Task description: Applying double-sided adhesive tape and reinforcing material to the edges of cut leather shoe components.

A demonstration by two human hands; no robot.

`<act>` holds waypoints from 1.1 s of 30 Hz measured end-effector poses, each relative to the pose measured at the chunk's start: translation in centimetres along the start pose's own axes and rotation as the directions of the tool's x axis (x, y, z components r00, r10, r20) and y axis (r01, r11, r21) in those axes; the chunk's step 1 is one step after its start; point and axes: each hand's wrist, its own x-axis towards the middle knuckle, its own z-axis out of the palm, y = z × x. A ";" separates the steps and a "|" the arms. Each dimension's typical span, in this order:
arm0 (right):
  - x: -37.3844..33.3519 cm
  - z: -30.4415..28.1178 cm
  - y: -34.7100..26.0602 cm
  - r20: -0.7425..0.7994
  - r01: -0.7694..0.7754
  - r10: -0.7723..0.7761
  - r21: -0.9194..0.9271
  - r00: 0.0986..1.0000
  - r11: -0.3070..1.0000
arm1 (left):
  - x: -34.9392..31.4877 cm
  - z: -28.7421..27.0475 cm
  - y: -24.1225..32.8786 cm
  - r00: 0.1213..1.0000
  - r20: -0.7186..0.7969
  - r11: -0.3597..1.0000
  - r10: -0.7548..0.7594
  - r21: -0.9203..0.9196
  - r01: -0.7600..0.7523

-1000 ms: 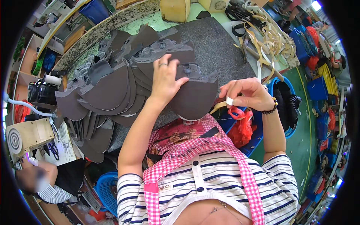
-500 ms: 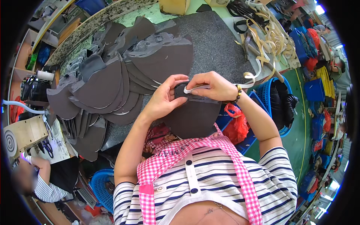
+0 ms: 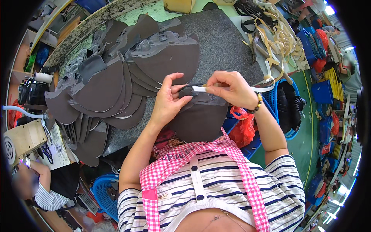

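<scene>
One speckled dark-grey slab point(image 3: 220, 31) is largely covered on its left side by a heap of dark rounded panels point(image 3: 106, 94), their rough upper edges smeared with grey. Beyond the slab's right edge, a tangle of narrow cream strips point(image 3: 280, 50) is seen. A single rounded dark panel point(image 3: 199, 121) is set at the near edge, just above the pink checked apron point(image 3: 170, 164); a second ago it was overlapped with the heap, and it has since been brought nearer the body. By the left hand point(image 3: 164, 104) the panel's upper edge is met: the forefinger is raised apart from the thumb, but how firmly the partly hidden fingers are closed cannot be told. The right hand point(image 3: 232, 91), then held off to the right, has been brought over that edge, its thumb and forefinger pinched on a white tape point(image 3: 199, 89), which is trailed rightward past the wrist. The tape's end, curled half a second ago, is now laid straighter against the small dark tab point(image 3: 185, 92) on the panel.
</scene>
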 end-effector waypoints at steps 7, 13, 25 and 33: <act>2.1 0.9 1.1 0.179 0.182 -0.165 -0.080 0.970 0.980 | 0.5 -0.3 0.1 0.995 0.073 0.981 -0.067 0.188 0.052; 2.1 0.7 0.9 0.085 0.074 -0.055 -0.234 0.995 0.969 | 0.7 -0.2 -1.0 0.999 -0.039 0.972 -0.025 0.232 0.034; 0.1 -1.6 0.0 0.065 -0.201 0.302 -0.613 0.951 0.764 | 0.0 2.2 -0.1 0.980 -0.128 0.900 0.151 0.428 -0.083; -0.9 0.9 3.3 -0.151 -0.023 -0.015 -0.246 0.988 0.969 | -1.4 3.8 0.3 0.982 -0.088 0.916 0.167 0.383 -0.122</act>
